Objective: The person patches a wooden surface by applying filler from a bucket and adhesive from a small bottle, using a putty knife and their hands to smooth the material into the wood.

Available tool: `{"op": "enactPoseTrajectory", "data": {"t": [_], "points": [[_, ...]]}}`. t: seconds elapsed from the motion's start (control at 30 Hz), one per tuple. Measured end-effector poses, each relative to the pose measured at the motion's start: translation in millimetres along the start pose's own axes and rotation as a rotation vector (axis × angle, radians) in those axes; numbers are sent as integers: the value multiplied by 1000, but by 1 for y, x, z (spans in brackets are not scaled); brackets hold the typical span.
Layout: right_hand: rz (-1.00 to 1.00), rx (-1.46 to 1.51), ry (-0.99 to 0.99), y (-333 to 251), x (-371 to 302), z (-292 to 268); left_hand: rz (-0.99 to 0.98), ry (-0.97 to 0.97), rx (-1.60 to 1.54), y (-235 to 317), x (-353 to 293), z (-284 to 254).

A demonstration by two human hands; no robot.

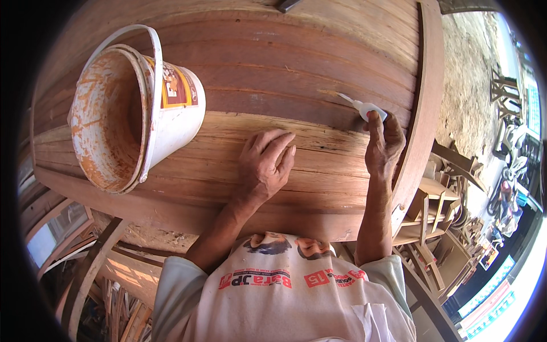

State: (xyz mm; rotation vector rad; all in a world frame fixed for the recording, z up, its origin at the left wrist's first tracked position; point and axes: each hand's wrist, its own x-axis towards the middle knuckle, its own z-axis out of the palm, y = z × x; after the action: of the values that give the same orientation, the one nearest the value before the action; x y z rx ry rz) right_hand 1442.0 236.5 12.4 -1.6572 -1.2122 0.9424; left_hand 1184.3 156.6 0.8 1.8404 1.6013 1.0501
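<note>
My right hand (pixel 385 142) pinches a small white squeeze bottle (pixel 371 110) with a long thin nozzle, near the right edge of a wooden plank panel (pixel 245 74). The nozzle points to the upper left, its tip close to a pale mark on a darker plank. On a lighter plank nearer me lies my left hand (pixel 266 162), palm down with fingers loosely bent and slightly apart, nothing in it. Cracks and dark spots run along the wood between the two hands.
A white plastic bucket (pixel 171 134), smeared brown inside, lies tipped on the panel at the left, handle up. A dark object (pixel 288 5) is at the far edge. Wooden frames (pixel 430 211) stand at the right, offcuts (pixel 134 319) lower left. Motorcycles (pixel 507 188) are parked beyond.
</note>
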Motion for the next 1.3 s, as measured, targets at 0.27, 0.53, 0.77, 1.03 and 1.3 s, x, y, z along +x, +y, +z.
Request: {"op": "enactPoseTrajectory", "data": {"t": [0.27,0.53,0.77,1.03,1.3], "points": [[-36,80,-17,-2,0,2,5,2,-4,-1,0,0],[-34,-19,-16,-8,0,6,3,5,2,-1,-1,0],[-56,7,-34,-11,1,12,8,5,-2,-1,0,0],[-39,21,-97,-15,0,16,20,17,12,-4,-1,2],[-21,28,-105,-18,0,20,15,18,-2,-4,-1,3]]}}
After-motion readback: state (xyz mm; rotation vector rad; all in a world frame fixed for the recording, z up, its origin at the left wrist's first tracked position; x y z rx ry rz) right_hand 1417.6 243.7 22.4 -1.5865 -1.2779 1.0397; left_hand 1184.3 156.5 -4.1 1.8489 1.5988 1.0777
